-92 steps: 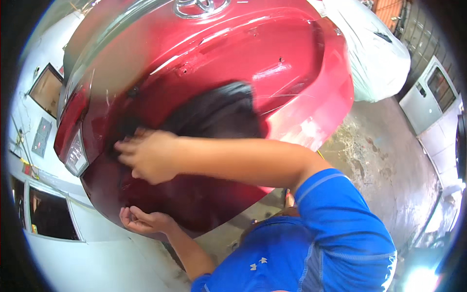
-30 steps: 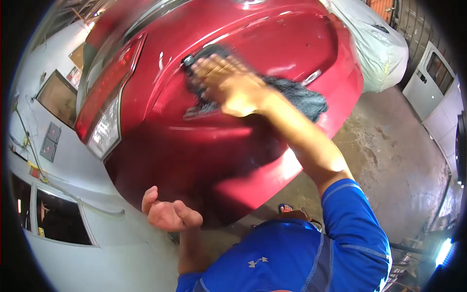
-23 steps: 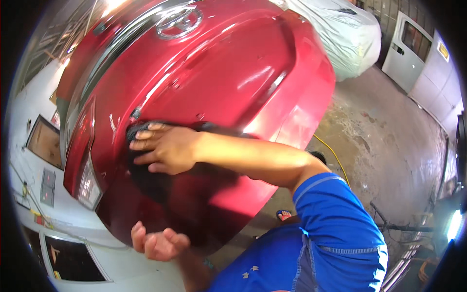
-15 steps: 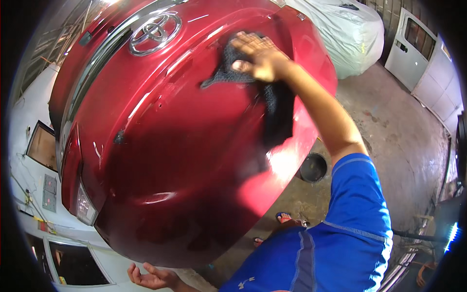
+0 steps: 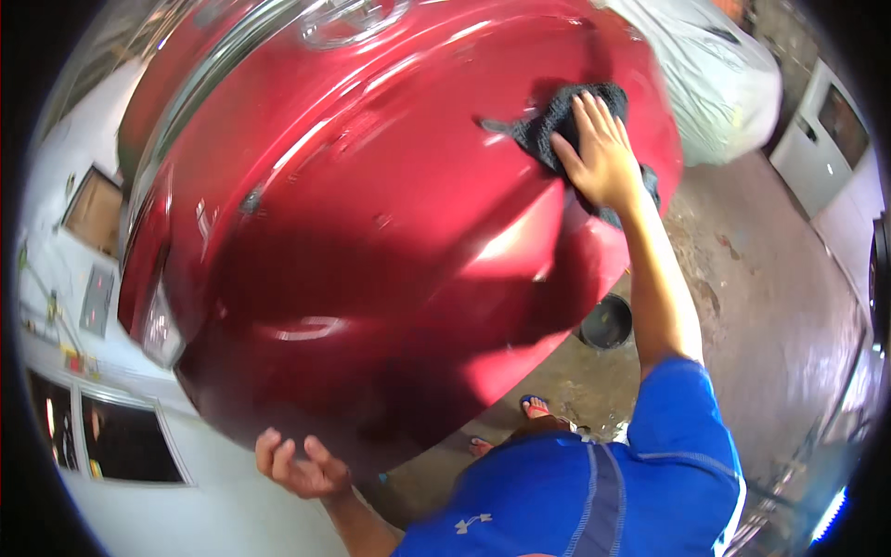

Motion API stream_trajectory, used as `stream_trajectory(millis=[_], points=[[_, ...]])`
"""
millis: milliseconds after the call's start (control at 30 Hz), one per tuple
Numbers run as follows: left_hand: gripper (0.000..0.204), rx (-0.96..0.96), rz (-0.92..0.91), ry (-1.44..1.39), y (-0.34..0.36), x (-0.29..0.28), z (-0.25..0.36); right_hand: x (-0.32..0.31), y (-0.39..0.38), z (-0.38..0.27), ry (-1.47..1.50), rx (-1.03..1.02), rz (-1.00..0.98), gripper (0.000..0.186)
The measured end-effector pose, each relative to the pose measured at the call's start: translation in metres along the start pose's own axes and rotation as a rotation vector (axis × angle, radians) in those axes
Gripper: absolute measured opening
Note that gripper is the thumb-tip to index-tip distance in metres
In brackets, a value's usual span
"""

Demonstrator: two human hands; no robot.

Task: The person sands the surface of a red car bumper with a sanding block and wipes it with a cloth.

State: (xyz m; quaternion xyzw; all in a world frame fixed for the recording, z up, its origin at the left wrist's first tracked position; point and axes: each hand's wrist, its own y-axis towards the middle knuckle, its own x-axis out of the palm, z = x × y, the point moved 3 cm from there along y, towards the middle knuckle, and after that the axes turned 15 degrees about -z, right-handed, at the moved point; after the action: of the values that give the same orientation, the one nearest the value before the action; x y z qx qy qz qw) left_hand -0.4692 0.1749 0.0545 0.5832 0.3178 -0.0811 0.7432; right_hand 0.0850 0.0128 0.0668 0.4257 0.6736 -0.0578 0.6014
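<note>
A glossy red car panel (image 5: 371,241) fills the middle of the head view, with water-like streaks and a bright reflection on it. My right hand (image 5: 603,153) lies flat on a dark, textured cloth (image 5: 555,130), fingers stretched out, pressing it to the panel's right part. One end of the cloth sticks out to the left, and some shows beneath my wrist. At the panel's near left edge is my left hand (image 5: 302,464), palm up, fingers loosely bent and apart, with nothing in it. Whether it touches the edge I cannot tell.
A chrome emblem (image 5: 357,19) sits at the top of the car, and a lamp (image 5: 160,334) at its left. A black bucket (image 5: 606,322) stands on the concrete floor (image 5: 742,278). Behind are a covered vehicle (image 5: 710,84) and a loose white door (image 5: 821,139).
My right hand and the cloth have slid right and nearer across the panel, and the hanging cloth end has drawn in. My left hand has risen to the panel's edge. The view has shifted.
</note>
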Motion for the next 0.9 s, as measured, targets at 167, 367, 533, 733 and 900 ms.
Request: stream_trajectory(millis=[167, 367, 533, 733, 900], points=[[0.027, 0.003, 0.043, -0.172, 0.018, 0.022, -0.015, -0.010, -0.106, -0.094, 0.124, -0.228, -0.008, 0.063], [0.025, -0.023, 0.095, -0.195, -0.005, -0.008, -0.063, -0.010, -0.134, -0.247, 0.119, -0.472, -0.220, 0.069], [0.025, -0.083, 0.130, -0.309, -0.027, -0.012, -0.101, -0.018, -0.118, -0.346, 0.333, -0.638, -0.229, 0.085], [0.023, 0.012, 0.210, -0.339, -0.014, -0.006, -0.106, 0.025, -0.124, -0.471, 0.290, -0.956, -0.077, 0.059], [0.024, 0.115, 0.272, -0.324, -0.009, -0.017, -0.115, 0.060, -0.190, -0.442, 0.390, -0.898, -0.370, 0.068]])
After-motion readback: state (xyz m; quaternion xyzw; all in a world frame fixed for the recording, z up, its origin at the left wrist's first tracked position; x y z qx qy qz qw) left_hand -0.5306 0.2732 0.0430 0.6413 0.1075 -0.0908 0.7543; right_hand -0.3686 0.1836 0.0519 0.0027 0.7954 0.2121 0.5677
